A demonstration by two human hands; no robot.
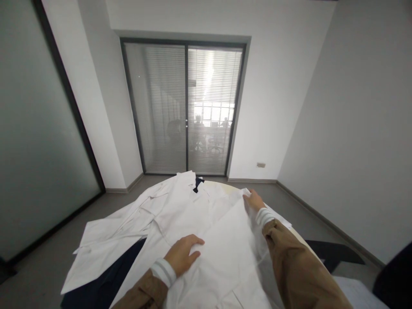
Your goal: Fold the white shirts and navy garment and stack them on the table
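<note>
White coat [180, 214] spread across the table [298, 234], over dark cloth [106, 279] | left hand [183, 255]: flat on the coat, fingers together | right hand [252, 200]: fingers pinched on a raised fold of the coat at its far edge.

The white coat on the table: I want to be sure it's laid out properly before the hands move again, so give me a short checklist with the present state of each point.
1. Left hand resting flat on the white coat: ok.
2. Right hand gripping the folded-over panel at its far edge: ok.
3. Left sleeve spread out flat to the side: ok.
4. Coat fully on the table: not ok, the sleeve end hangs past the edge.
5. Dark garment beneath clear of the fold: cannot tell.
</note>
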